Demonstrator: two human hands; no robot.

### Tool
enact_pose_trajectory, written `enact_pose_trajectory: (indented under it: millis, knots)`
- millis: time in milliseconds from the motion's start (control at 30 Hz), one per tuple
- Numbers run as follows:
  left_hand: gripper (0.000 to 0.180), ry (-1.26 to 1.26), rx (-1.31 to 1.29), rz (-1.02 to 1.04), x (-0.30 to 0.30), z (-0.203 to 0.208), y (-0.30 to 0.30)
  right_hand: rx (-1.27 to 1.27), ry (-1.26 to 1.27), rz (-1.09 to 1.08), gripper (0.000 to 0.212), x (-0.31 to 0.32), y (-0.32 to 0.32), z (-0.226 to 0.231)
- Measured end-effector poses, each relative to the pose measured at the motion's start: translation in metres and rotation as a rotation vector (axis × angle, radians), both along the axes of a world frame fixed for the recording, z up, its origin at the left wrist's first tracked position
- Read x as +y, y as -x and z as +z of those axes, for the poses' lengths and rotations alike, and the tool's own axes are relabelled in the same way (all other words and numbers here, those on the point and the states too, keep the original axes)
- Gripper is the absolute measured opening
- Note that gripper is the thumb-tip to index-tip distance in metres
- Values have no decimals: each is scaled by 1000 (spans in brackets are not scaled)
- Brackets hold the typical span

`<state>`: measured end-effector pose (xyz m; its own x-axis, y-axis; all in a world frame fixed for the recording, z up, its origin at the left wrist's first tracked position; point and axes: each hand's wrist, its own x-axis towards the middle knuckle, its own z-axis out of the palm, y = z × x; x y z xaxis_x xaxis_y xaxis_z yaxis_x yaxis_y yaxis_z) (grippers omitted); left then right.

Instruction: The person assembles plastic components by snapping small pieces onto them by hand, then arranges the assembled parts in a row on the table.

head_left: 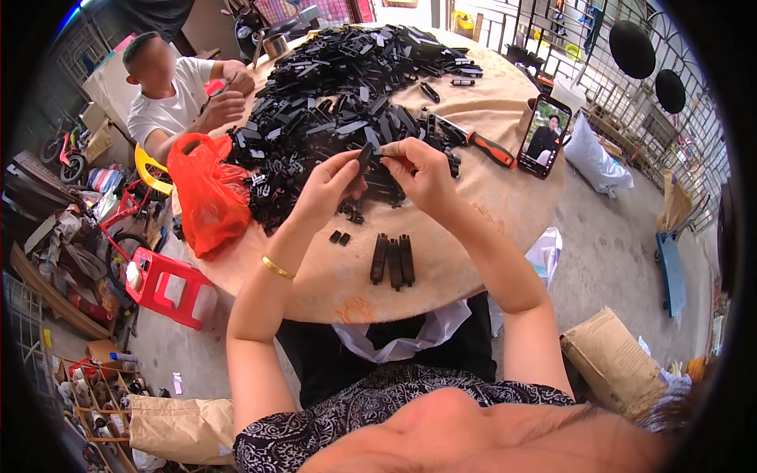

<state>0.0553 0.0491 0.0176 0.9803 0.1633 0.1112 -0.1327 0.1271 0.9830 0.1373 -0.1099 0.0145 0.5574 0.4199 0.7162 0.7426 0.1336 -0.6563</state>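
Over the near side of the pile, my left hand [330,188] pinches a narrow black plastic piece [365,156] between thumb and fingers, tilted upward. Close beside it, my right hand [422,173] is closed in a pinch at the piece's right side. Whatever lies between those right fingertips is too small to name. Below my hands, three long black plastic parts [392,262] lie side by side near the table's front edge. Left of these are a couple of small black bits [340,237]. A large heap of black plastic parts [339,87] spreads beyond my hands.
On the round cloth-covered table [505,206] stand a red plastic bag [209,197] at left and an upright phone [544,135] at right. A tool with an orange-and-black handle [492,150] lies near the phone. Another person [177,98] sits far left, hands by the heap. A red stool [167,288] stands left.
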Motion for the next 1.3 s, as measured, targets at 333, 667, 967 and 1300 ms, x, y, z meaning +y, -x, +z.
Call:
enact_pose_trajectory:
  millis: [333,667,967,1300]
  knots:
    - [32,516,117,-216,0,-5,8,-84,-87,-42,9,5,1,-1]
    - [52,37,18,-42,-15,-6,10,-134,-41,56,9,6,13,0]
    - [38,195,-22,0,-22,-5,12,-290,77,-62,9,2,7,-7]
    - [32,261,-35,-47,-17,-11,12,-426,127,-138,10,1,12,-2]
